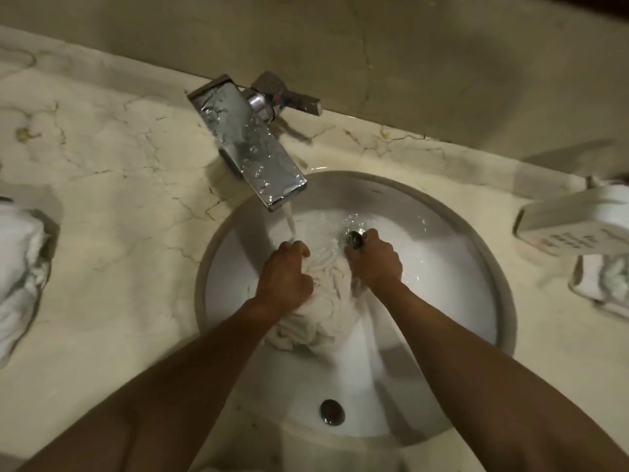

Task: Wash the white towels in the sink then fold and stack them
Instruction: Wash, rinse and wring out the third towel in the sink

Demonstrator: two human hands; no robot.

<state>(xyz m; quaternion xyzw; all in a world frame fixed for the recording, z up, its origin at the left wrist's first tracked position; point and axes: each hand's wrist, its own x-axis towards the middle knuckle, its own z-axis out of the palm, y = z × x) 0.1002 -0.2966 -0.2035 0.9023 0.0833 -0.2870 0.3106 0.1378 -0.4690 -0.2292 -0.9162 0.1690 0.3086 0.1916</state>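
The left hand (284, 277) and the right hand (374, 264) both squeeze a wet white towel (326, 301) in the sink (459, 267) under water running from the tap (252, 144).

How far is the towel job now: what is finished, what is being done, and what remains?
Nothing folded or stacked shows. In hand: the left hand and right hand grip a wet towel in the sink beneath the running faucet. Left: crumpled towels on the counter.

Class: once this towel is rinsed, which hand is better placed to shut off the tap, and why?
Probably the right hand: it grips the towel nearer the faucet lever's side, while the left hand sits under the stream.
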